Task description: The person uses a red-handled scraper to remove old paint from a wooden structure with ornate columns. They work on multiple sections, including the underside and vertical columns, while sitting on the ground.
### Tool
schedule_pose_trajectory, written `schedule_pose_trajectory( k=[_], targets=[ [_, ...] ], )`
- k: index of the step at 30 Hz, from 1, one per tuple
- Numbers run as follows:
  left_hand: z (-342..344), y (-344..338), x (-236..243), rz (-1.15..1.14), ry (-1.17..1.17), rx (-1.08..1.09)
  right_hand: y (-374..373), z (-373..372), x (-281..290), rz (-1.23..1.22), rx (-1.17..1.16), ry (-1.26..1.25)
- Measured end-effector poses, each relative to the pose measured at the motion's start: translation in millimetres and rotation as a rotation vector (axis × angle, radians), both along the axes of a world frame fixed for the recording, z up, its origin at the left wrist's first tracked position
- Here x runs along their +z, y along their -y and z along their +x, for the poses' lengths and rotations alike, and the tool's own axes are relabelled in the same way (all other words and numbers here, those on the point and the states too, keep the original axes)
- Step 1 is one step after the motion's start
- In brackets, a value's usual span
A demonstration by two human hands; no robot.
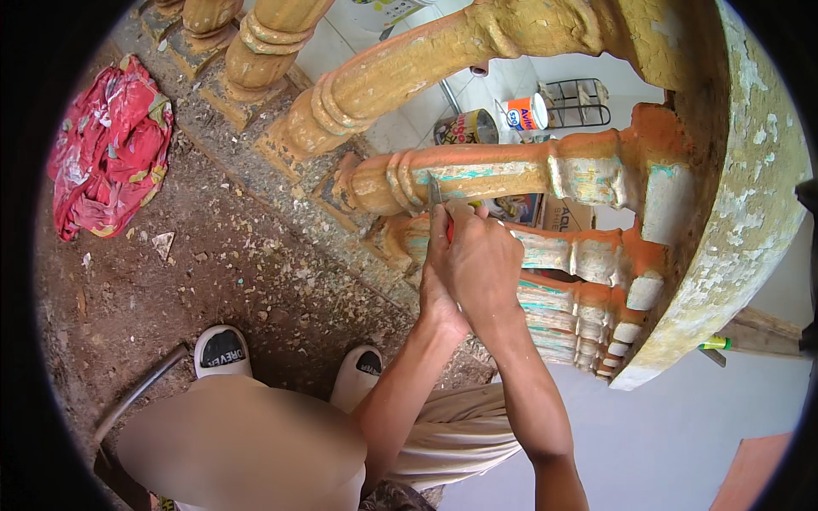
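Note:
A narrow metal scraper (435, 191) has its blade tip against a baluster (503, 175) of a railing. Old paint on this baluster is orange, with turquoise and whitish patches where the surface is worn. My right hand (487, 264) is closed round the scraper's handle, of which only a bit of red shows. Pressed beside it, my left hand (439, 289) is closed too, a finger lying along the blade. Both hands cover most of the handle. Just behind them runs another baluster (545, 251), partly stripped to turquoise and white.
Paint flakes litter the brown ground (230, 289). A red stained cloth (111, 149) lies at the far left. Ochre balusters (328, 115) continue along the railing under a peeling top rail (737, 213). Beyond them stand a white-and-orange tub (527, 112), a can (466, 128) and a wire rack (578, 104).

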State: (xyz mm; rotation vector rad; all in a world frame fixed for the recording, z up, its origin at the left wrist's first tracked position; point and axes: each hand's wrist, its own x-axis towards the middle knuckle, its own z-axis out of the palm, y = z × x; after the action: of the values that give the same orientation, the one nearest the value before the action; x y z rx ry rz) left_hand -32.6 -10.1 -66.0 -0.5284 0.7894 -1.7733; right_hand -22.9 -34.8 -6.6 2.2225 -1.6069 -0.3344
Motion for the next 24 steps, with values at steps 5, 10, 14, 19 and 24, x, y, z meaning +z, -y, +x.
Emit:
schedule_pose_trajectory(
  k=[5, 10, 14, 19, 24],
  targets=[
    [-6, -7, -19, 0.178, 0.121, -0.072, -6, 2, -14, -0.085, -0.128, 0.033],
    [-21, -9, -48, 0.039, 0.045, 0.041, -3, -1, -33, 0.013, 0.034, -0.04],
    [-28, -10, -56, 0.095, 0.108, 0.034, -5, -7, -39, -0.065, -0.061, -0.012],
    [-16, -13, -29, 0.093, 0.251, -0.079, -7, -2, -15, -0.018, -0.103, 0.099],
    [-19, -23, 25, -0.016, 0.453, -0.101, -27, -19, 45, -0.186, -0.168, 0.31]
  ],
)
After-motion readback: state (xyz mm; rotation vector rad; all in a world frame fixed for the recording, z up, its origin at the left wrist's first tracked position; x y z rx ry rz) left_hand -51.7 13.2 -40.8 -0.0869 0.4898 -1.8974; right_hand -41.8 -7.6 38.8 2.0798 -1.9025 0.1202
